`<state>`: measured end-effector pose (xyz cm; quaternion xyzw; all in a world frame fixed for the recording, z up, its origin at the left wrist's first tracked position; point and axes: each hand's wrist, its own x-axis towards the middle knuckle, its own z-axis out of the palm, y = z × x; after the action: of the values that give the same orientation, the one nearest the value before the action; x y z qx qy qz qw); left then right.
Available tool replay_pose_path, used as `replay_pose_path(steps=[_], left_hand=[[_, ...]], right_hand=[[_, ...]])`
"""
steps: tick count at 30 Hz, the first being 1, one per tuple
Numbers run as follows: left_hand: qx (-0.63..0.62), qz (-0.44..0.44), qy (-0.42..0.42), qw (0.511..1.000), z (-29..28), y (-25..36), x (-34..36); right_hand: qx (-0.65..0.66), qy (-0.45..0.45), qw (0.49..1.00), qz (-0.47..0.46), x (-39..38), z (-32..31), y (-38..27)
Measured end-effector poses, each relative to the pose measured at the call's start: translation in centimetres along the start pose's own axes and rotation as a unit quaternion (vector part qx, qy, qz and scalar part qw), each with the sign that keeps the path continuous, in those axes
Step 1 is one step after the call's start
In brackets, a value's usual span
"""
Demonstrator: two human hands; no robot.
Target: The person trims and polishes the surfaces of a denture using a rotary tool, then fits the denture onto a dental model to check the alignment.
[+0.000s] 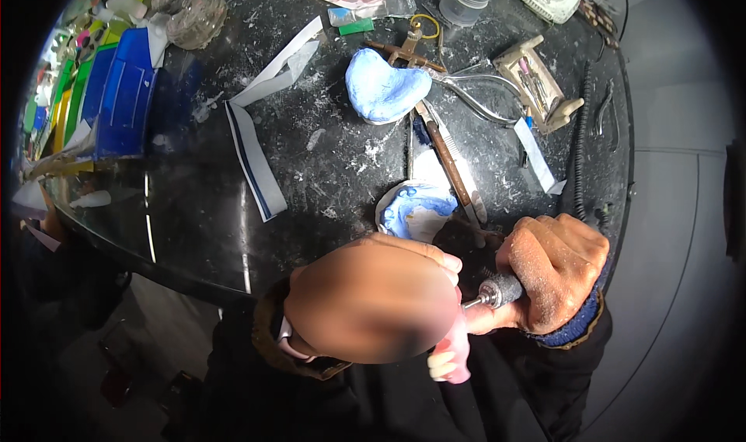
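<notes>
My left hand [369, 298], mostly smeared by a blur, is closed round a pink denture [457, 354] with pale teeth, which sticks out below its fingers. In my right hand [556, 267], dusted with white powder, is a rotary handpiece [503, 288] with a dark grip and a metal nose. Its thin shank points left at the denture; the tip is hidden at the left fingers. Just beyond my hands lies a round plaster cast [420, 213] with a blue surface. Farther off sits a light-blue dental cast [382, 88].
A brown-handled knife [449, 158] lies between the casts, near metal pliers [482, 92]. Paper strips [252, 158] are at left, blue bins [128, 92] farther left. A small tray of burs [536, 85] and a coiled cord [580, 139] stand at right. White dust covers the black table [186, 209].
</notes>
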<state>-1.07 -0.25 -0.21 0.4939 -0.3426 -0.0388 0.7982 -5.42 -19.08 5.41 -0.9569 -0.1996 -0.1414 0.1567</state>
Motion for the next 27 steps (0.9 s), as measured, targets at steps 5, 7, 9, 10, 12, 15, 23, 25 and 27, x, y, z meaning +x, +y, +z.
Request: replay_pose_path(steps=[5, 7, 9, 10, 12, 15, 23, 25, 27], left_hand=[[0.035, -0.004, -0.012, 0.999, -0.7, 0.6, 0.1], [0.058, -0.002, -0.006, 0.998, -0.4, 0.6, -0.2], [0.063, 0.002, -0.006, 0.998, -0.6, 0.6, -0.1], [0.07, 0.004, -0.014, 0.997, -0.6, 0.6, -0.1], [0.068, 0.007, -0.016, 0.998, -0.7, 0.5, 0.0], [0.079, 0.033, 0.012, 0.996, 0.0, 0.0, -0.5], [0.098, 0.041, 0.014, 0.994, 0.0, 0.1, -0.3], [0.102, 0.072, 0.023, 0.992, 0.1, -0.4, -0.5], [0.085, 0.076, 0.017, 0.993, -0.1, -0.2, -0.1]], right_hand=[[0.015, -0.025, 1.0, 0.009, 0.0, -0.1, -0.5], [0.017, -0.052, 0.998, 0.039, -0.2, -0.2, -0.5], [0.017, -0.045, 0.998, 0.026, 0.0, 0.2, -0.5], [0.019, -0.032, 0.999, 0.02, -0.1, 0.3, -0.5], [0.03, -0.027, 0.999, 0.013, -0.2, 0.3, -0.2], [0.034, -0.045, 0.998, 0.024, 0.2, 0.2, -0.3], [0.042, -0.007, 0.999, -0.003, -0.2, 0.9, 0.0], [0.043, -0.011, 0.999, 0.004, 0.1, 0.8, -0.1], [0.044, -0.015, 0.999, 0.013, 0.1, 0.8, -0.1]])
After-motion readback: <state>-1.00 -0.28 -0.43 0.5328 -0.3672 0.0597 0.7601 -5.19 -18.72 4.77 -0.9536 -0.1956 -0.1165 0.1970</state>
